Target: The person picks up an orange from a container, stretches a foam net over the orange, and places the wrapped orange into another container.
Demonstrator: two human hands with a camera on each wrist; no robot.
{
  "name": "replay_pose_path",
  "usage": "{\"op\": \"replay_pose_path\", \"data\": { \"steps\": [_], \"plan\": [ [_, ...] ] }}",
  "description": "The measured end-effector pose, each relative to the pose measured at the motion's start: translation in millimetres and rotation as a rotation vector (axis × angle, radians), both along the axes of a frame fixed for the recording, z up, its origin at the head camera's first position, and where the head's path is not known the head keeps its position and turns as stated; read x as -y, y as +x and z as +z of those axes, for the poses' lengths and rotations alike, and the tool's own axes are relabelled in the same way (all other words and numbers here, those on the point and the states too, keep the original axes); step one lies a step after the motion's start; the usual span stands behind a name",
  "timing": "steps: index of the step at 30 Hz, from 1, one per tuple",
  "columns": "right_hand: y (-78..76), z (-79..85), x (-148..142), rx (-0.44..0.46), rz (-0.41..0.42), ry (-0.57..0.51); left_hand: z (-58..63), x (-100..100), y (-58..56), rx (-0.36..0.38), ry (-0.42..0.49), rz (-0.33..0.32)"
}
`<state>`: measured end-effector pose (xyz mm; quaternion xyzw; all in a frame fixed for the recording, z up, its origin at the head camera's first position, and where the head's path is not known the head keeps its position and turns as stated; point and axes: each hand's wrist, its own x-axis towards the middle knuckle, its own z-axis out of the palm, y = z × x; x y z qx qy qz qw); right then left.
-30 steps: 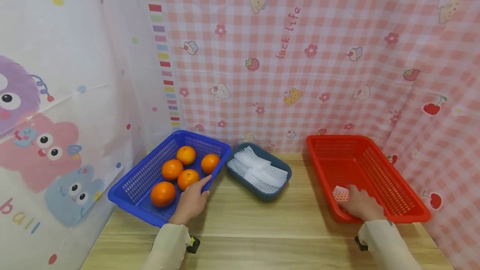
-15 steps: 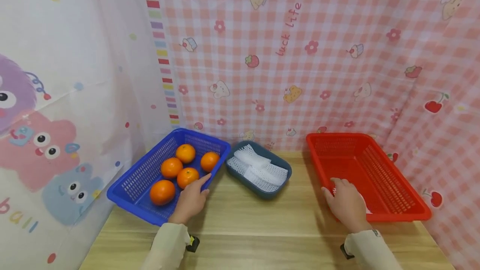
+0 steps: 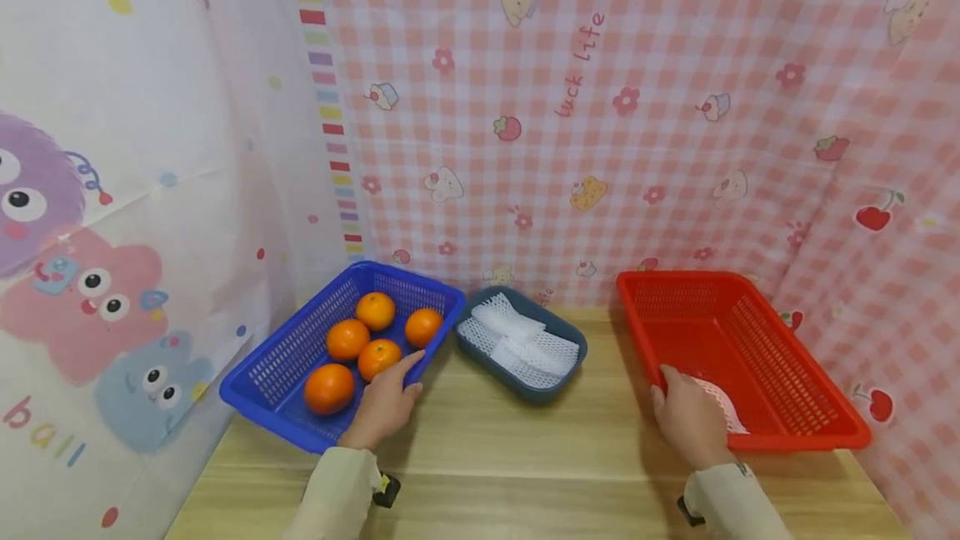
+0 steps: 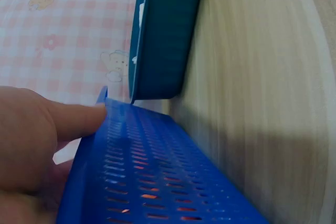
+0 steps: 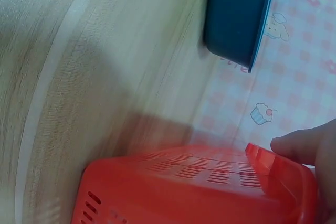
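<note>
Red basket is now clamped at eight o'clock by right grip, blue basket by left grip: both are held.

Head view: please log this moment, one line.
left hand: grips blue basket; right hand: grips red basket; oranges: blue basket; foam nets: teal tray, red basket

Oranges in left basket, netting — apparently — in right basket; tray between.

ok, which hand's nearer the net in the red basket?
Right. The right hand grips the red basket beside the net; the left hand is farther, gripping the blue basket.
</note>
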<state>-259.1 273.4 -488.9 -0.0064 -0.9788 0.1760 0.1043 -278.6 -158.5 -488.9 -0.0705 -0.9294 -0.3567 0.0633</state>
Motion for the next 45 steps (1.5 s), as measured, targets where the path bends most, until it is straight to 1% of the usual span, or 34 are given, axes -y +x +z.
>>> {"op": "replay_pose_path", "data": {
  "steps": [3, 6, 9, 10, 12, 14, 15, 17, 20, 22, 24, 26, 31, 35, 37, 41, 45],
  "plan": [
    [-0.3, 2.5, 0.3, 0.009, 0.001, -0.004, 5.1, 5.7, -2.1, 0.030, 0.003, 0.017],
    [-1.2, 4.3, -1.0, -0.014, 0.005, -0.003, 15.6, 16.2, -6.4, 0.021, -0.006, 0.047],
    [-2.6, 6.3, -2.4, -0.040, 0.008, 0.004, 28.3, 32.9, -12.9, -0.007, -0.024, 0.101],
    [-3.1, 6.6, -2.6, -0.034, 0.006, 0.003, 31.0, 39.6, -15.3, -0.019, -0.042, 0.120],
    [-3.7, 7.3, -2.7, -0.016, 0.003, 0.003, 33.7, 53.4, -18.5, -0.006, -0.082, 0.151],
    [-3.7, 6.9, -3.0, -0.004, 0.002, 0.005, 32.0, 66.4, -19.9, 0.021, -0.132, 0.160],
    [-3.6, 7.0, -3.5, 0.008, 0.000, 0.005, 30.3, 71.9, -19.9, 0.047, -0.153, 0.157],
    [-2.5, 6.5, -4.6, 0.023, -0.003, -0.001, 26.4, 80.2, -18.5, 0.102, -0.182, 0.128],
    [-0.3, 5.1, -6.9, 0.052, -0.010, -0.010, 17.9, 88.9, -15.5, 0.157, -0.237, 0.071],
    [1.1, 3.1, -8.1, 0.064, -0.014, -0.016, 12.3, 93.1, -13.1, 0.171, -0.280, 0.041],
    [1.7, 1.2, -8.8, 0.071, -0.014, -0.018, 7.5, 96.8, -11.1, 0.181, -0.328, 0.025],
    [2.1, -0.1, -8.5, 0.066, -0.012, -0.021, 4.1, 99.9, -9.4, 0.198, -0.361, 0.028],
    [1.3, -1.1, -7.4, 0.038, -0.006, -0.014, 1.1, 104.5, -7.2, 0.265, -0.405, 0.072],
    [-0.3, -1.4, -4.9, 0.014, 0.002, -0.012, -0.6, 105.6, -5.7, 0.285, -0.444, 0.119],
    [-1.5, -1.0, -3.9, 0.017, 0.005, -0.017, -0.3, 105.2, -5.6, 0.287, -0.458, 0.131],
    [-2.2, -1.4, -2.7, 0.039, 0.002, -0.028, 1.6, 103.6, -5.8, 0.308, -0.473, 0.120],
    [-2.3, -3.5, -2.5, 0.020, 0.003, -0.028, 4.3, 102.6, -5.1, 0.307, -0.455, 0.104]
  ]
}}
